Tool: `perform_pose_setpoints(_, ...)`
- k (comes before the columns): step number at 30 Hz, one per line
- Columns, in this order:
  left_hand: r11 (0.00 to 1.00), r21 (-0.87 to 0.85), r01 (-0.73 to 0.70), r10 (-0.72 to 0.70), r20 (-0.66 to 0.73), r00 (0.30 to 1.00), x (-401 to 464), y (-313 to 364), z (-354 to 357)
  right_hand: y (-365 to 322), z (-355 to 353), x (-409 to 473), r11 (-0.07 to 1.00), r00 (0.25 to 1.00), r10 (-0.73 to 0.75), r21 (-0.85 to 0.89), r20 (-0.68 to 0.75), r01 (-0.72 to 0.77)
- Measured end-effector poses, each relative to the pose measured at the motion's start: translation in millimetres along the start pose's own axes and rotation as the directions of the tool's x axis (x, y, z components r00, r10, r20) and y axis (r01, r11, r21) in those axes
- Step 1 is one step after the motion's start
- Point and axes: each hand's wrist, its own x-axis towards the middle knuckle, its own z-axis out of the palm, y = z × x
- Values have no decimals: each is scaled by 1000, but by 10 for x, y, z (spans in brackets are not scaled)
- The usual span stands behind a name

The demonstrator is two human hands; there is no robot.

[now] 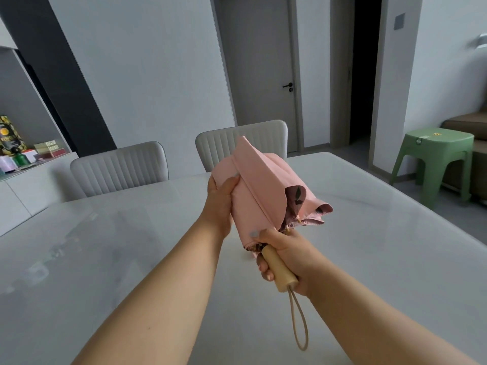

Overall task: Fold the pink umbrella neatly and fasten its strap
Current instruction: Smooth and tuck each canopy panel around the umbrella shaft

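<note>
The pink umbrella is collapsed and held in the air above the table, its tip pointing away from me. Its canopy folds hang loose, with the darker printed lining showing at the right hem. My left hand wraps around the left side of the canopy, thumb pressed on the fabric. My right hand grips the pale wooden handle, its thumb resting on the canopy's lower edge. A beige cord loop dangles from the handle's end. I cannot see the fastening strap.
A glossy white table lies under my arms. Two grey chairs stand at its far side. A green plastic stool sits on the floor to the right. Boxes and bottles crowd a sideboard at the left.
</note>
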Motion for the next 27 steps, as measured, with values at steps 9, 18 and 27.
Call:
perform_pose_setpoints(9,722,659,-210,301,-26,953,154,1006,88,-5,-158,74,982,997,-78,-174,0,77)
perform_pose_setpoints(18,786,606,-119,113,48,992,136,1191,13,-25,-219,121,957,996,-46,-284,71,65)
perform_pose_setpoints(27,822,563,-90,73,52,996,139,1259,-148,-9,-257,198,964,991,-59,-251,118,88)
